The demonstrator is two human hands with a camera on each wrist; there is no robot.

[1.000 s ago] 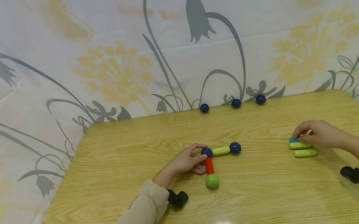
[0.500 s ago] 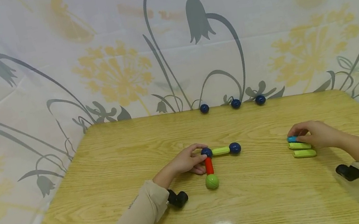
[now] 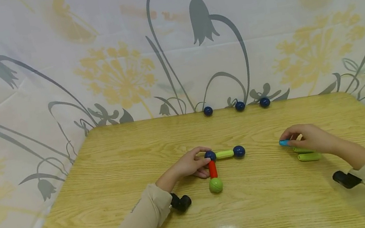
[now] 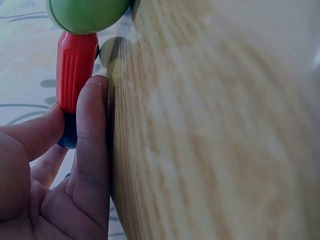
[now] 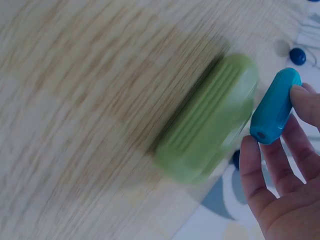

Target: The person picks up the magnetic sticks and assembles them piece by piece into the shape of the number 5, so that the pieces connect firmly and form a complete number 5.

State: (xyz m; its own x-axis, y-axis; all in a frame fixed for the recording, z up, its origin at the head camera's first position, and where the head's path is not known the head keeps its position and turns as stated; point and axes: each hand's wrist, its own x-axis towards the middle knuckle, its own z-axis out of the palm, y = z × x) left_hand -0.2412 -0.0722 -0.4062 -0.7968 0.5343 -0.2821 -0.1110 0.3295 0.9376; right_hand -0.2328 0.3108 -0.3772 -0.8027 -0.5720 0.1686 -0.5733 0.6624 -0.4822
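Observation:
My left hand (image 3: 189, 164) pinches a dark blue ball (image 3: 209, 154) at the corner of an L-shaped magnetic building piece lying on the table. From that ball a red rod (image 3: 212, 169) runs toward me to a green ball (image 3: 216, 185). A yellow-green rod (image 3: 224, 154) goes rightward to another dark blue ball (image 3: 239, 151). Over on the right, my right hand (image 3: 313, 139) holds a short light blue rod (image 5: 276, 107) between thumb and fingertips, above the table. Below that hand lie two yellow-green rods, the nearer rod (image 3: 308, 157) partly beside the other rod (image 3: 300, 150).
Three dark blue balls stand along the table's back edge: a left ball (image 3: 208, 111), a middle ball (image 3: 240, 106) and a right ball (image 3: 264, 102). Behind them hangs a flower-patterned cloth (image 3: 181, 65). The wooden table (image 3: 264, 205) spreads out under both arms.
My right hand has drawn the light blue rod leftward, away from the yellow-green rods it lay beside. My left hand stays on the corner ball, and the L-shaped piece has not moved.

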